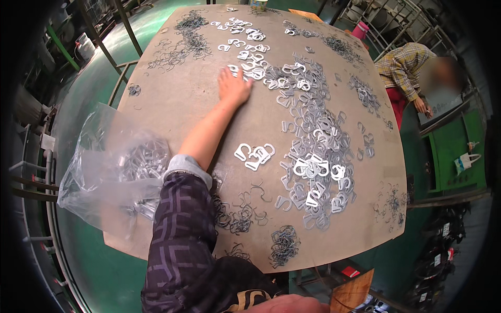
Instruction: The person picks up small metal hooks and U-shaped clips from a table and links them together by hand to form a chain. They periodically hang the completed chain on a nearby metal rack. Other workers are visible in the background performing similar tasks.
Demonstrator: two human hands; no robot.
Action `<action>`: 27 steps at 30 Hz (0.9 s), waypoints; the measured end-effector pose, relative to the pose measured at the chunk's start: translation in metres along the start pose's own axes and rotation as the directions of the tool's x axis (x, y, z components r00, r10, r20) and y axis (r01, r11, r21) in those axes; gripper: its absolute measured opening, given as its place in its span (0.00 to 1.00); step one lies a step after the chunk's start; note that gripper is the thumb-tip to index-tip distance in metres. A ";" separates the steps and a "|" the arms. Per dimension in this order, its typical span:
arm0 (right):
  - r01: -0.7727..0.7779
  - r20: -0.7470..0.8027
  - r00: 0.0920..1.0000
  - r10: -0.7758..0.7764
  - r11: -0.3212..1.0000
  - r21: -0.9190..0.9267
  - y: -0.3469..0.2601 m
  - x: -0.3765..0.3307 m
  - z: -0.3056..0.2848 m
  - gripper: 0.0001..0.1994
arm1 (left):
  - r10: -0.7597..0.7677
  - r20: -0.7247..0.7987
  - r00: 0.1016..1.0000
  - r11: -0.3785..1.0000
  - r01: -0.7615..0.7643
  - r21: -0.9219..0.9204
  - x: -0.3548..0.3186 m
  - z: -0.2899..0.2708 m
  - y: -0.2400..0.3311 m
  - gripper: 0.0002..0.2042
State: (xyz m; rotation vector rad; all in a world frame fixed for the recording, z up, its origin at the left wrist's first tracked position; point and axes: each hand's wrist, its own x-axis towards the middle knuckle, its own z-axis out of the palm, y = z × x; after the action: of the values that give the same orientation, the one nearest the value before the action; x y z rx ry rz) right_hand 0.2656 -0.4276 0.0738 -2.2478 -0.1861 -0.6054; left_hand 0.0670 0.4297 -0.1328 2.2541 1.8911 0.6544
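Note:
My left hand (233,85) reaches far across a round brown table (182,99), palm down. Its fingertips rest on the edge of a scatter of flat, shiny metal buckle pieces (255,68), and I see nothing gripped in it. A long heap of the same pieces (318,161) runs down the right half of the table. A small bright cluster (254,155) lies beside my forearm. A strip of skin (292,304) at the bottom edge may be my right hand; its fingers are hidden.
A clear plastic bag (120,167) with metal pieces hangs over the table's left edge. Piles of dark bent wire hooks (284,244) lie near the front edge and at the back left (190,41). Another person in a plaid shirt (404,65) works at the right.

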 end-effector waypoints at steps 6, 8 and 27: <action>-0.052 0.038 0.998 0.050 0.996 0.077 -0.007 -0.004 0.002 0.18 | 0.004 0.085 0.996 0.960 0.020 -0.280 -0.005 -0.025 0.036 0.37; 0.529 0.085 0.740 -0.667 0.656 0.538 0.050 0.037 -0.007 0.18 | -0.098 0.020 0.995 0.984 0.100 -0.150 0.021 -0.010 0.035 0.38; -0.122 0.155 0.984 0.093 0.974 0.191 0.034 -0.023 -0.008 0.21 | 0.661 0.344 0.667 0.737 -0.492 -0.463 -0.163 -0.034 0.211 0.29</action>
State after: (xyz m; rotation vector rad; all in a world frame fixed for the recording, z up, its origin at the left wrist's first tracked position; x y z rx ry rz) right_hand 0.2536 -0.4550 0.0449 -2.0916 -0.1878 -0.3485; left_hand 0.2253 0.2232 -0.0644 2.4641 0.7269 0.3566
